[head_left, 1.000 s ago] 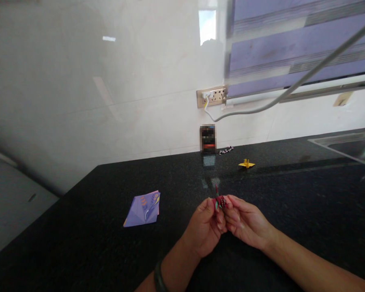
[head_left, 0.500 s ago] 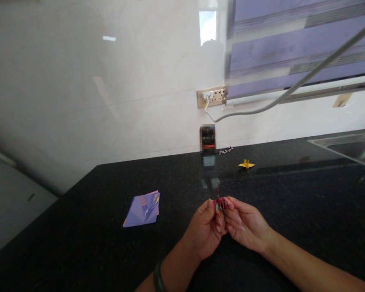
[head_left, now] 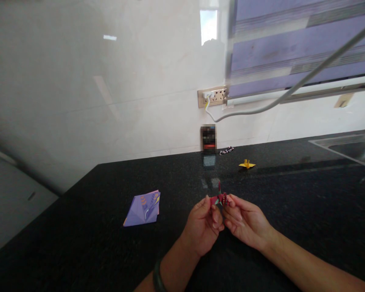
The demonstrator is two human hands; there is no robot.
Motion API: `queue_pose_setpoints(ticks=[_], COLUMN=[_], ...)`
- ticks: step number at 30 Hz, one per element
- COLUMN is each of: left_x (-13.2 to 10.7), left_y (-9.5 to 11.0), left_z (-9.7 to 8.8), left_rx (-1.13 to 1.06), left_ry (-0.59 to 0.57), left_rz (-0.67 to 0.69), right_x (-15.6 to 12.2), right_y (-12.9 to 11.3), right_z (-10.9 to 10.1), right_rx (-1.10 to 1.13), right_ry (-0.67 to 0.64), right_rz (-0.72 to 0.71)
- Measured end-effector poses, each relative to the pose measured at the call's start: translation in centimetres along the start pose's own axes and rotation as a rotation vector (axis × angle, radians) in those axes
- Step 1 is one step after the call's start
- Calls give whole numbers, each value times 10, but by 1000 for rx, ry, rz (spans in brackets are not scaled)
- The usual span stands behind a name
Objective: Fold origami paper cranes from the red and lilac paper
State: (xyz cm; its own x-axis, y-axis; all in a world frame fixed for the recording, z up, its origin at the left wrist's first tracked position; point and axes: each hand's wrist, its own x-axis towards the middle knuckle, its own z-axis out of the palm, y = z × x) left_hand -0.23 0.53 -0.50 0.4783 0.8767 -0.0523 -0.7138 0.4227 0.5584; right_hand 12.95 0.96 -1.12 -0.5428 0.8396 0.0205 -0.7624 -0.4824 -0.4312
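Note:
A small red paper crane (head_left: 220,198) with green patches is held up over the dark counter, a thin point rising from its middle. My left hand (head_left: 204,227) pinches its left wing between thumb and fingers. On the other side, my right hand (head_left: 246,221) grips the right part, and its fingertips hide some of the folds. Farther back on the counter stands a yellow paper crane (head_left: 247,164) with its wings spread. Left of my hands lie purple patterned paper sheets (head_left: 142,211), stacked unevenly.
The black speckled counter (head_left: 88,243) runs back to a pale tiled wall. Against that wall stands a blurred dark box (head_left: 208,138), with a beaded string (head_left: 226,151) beside it. A grey cable (head_left: 255,112) hangs from the socket (head_left: 213,96). A sink edge (head_left: 337,151) shows at right.
My left hand has shifted slightly left, so more of the crane's left wing shows between my hands. The crane's upright point stands straighter. Nothing else on the counter has moved.

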Motion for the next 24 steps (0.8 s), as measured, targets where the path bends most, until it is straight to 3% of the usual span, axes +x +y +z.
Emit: queue_pose_setpoints(ticks=[5, 10, 13, 18, 21, 24], left_x=[-2, -1, -1, 0, 0, 1], left_y=[18, 17, 11, 14, 19, 19], left_z=[4, 3, 2, 0, -1, -2], left_rx=[-62, 297, 459, 235, 144, 194], left_ry=[55, 143, 134, 103, 146, 183], left_rz=[81, 15, 11, -24, -23, 7], right_x=[-3, -3, -3, -4, -4, -3], right_y=[-9, -2, 4, -1, -11, -16], right_z=[2, 4, 5, 7, 8, 6], right_rx=[-24, -324, -415, -195, -150, -228], right_ry=[37, 137, 160, 79, 90, 176], right_rz=[-45, -132, -149, -43, -93, -181])
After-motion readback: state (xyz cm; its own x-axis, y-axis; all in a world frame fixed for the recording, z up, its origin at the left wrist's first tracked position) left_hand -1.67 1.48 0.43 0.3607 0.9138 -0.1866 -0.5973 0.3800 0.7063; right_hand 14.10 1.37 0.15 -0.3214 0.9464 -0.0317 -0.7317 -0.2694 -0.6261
